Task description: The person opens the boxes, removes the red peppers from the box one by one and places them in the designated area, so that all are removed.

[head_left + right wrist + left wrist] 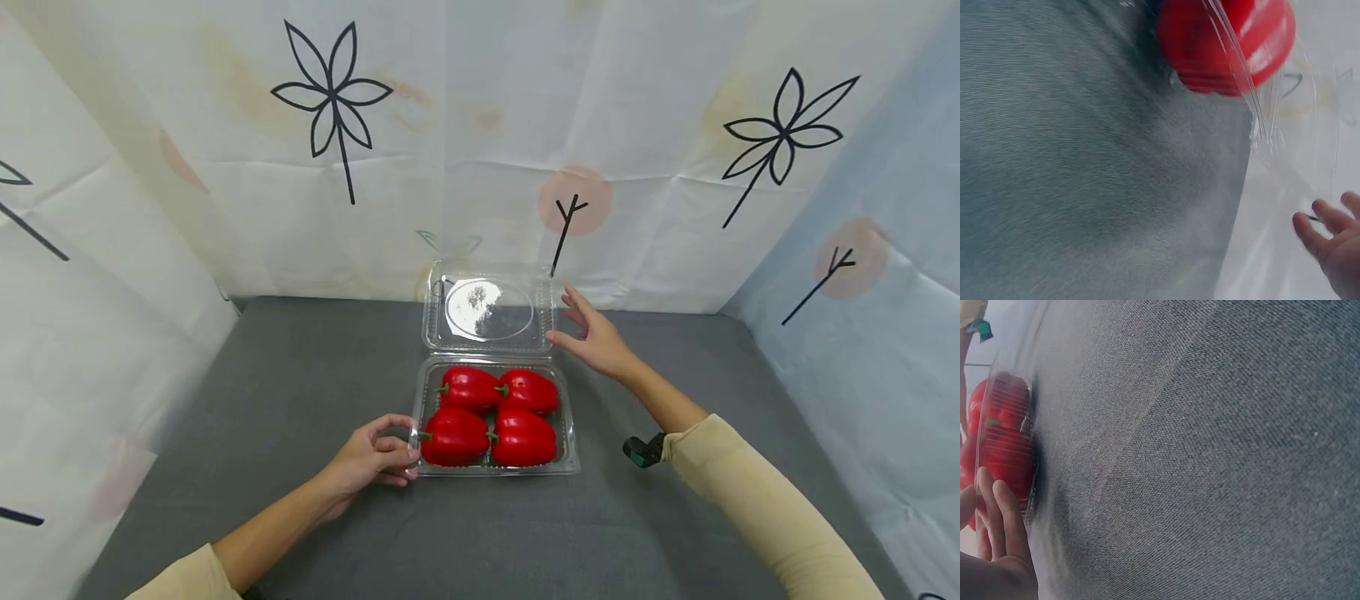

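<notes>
A clear plastic clamshell box (572, 462) lies with its lid (491, 343) raised at the back. Several red bell peppers (525, 437) with green stems fill its base in two rows. At the box's left side is my left hand (378, 454), its fingers extended against the outer wall and its thumb near the rim; the left wrist view shows those fingers (1010, 512) beside the peppers. My right hand (596, 342) is spread at the lid's right edge, thumb and fingers apart; contact with the lid is hard to tell. In the right wrist view its fingers (1329, 222) look extended.
A grey cloth (315, 375) covers the table under the box. Behind it hangs a pale curtain (487, 167) with leaf drawings, close to the raised lid; similar fabric stands at both sides. A small dark device (643, 450) sits on the right wrist.
</notes>
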Motion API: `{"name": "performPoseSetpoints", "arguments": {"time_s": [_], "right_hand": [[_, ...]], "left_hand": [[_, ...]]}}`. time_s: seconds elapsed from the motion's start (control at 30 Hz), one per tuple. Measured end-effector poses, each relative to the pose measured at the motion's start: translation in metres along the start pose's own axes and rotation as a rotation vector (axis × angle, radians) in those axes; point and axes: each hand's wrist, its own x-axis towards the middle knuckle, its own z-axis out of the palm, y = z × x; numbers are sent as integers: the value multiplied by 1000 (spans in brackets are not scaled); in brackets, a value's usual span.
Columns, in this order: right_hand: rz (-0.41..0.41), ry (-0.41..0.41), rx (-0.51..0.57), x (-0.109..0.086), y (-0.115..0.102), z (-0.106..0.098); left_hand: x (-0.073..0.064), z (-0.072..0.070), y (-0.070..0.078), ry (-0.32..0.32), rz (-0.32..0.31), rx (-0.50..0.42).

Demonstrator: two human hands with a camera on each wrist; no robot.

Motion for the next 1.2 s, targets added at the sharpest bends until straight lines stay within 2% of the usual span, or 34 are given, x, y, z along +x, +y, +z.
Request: {"name": "performPoseSetpoints", "arguments": {"time_s": [0.17, 0.33, 0.63, 0.87, 1.2], "right_hand": [[-132, -67, -28, -19, -4, 3], [-237, -161, 2, -36, -10, 10], [-256, -323, 64, -58, -17, 21], [-252, -423, 135, -67, -18, 29], [-284, -439, 55, -75, -22, 38]], "left_hand": [[1, -1, -1, 1, -4, 1], [0, -1, -1, -3, 1, 3], [-1, -1, -1, -4, 6, 1], [-1, 0, -1, -2, 7, -4], [0, 0, -1, 1, -2, -12]]}}
